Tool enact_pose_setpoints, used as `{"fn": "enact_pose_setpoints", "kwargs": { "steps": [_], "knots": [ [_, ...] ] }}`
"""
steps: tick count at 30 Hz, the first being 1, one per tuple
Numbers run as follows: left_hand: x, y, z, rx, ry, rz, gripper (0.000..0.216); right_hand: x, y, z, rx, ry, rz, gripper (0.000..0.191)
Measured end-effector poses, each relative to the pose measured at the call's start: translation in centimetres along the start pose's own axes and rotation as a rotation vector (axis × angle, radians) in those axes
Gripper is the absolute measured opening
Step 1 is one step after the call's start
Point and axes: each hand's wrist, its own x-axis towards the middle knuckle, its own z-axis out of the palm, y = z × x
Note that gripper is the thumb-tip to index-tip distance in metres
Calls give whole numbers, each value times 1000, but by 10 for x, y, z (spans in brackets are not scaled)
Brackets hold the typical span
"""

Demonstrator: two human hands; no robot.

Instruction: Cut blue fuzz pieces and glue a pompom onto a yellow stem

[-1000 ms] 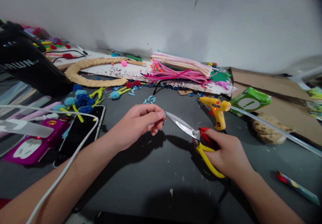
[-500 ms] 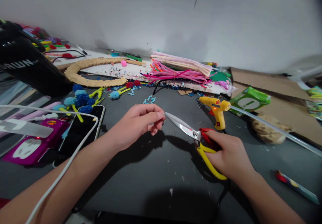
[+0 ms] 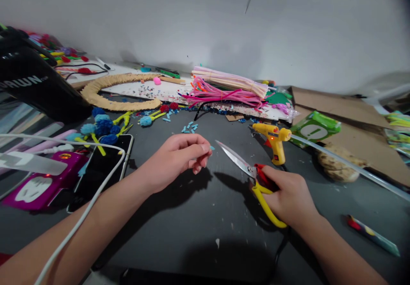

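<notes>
Pinching what seems a blue scrap (image 3: 212,148), the left hand (image 3: 185,154) faces scissors (image 3: 236,160) the right hand (image 3: 291,194) grips

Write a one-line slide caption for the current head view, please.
Left hand pinches a small blue piece; right hand holds scissors near it.

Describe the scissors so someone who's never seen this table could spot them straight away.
Start at the dark grey table below the pale wall. Right of centre, nearer than the yellow glue gun, the person's right grip holds the scissors. Unlike the gun, they have silver blades and mismatched handles: one red, one yellow.
</notes>
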Motion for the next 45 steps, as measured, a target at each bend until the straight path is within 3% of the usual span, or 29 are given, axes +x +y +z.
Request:
{"fn": "enact_pose_setpoints", "kwargs": {
  "steps": [6, 17, 23, 29, 45],
  "knots": [
    [1, 1, 0, -15, 1, 7, 17, 7, 0, -2, 69, -60, 167, 27],
    [0, -2, -4, 224, 21, 159, 21, 4, -5, -5, 98, -63, 109, 27],
    [1, -2, -1, 119, -3, 90, 19, 7, -7, -5, 128, -73, 167, 26],
    [2, 1, -1, -29, 38, 13, 17, 5, -5, -2, 84, -83, 128, 20],
    [1, 1, 2, -51, 61, -18, 20, 4, -5, 0, 39, -78, 99, 22]
  ]
}}
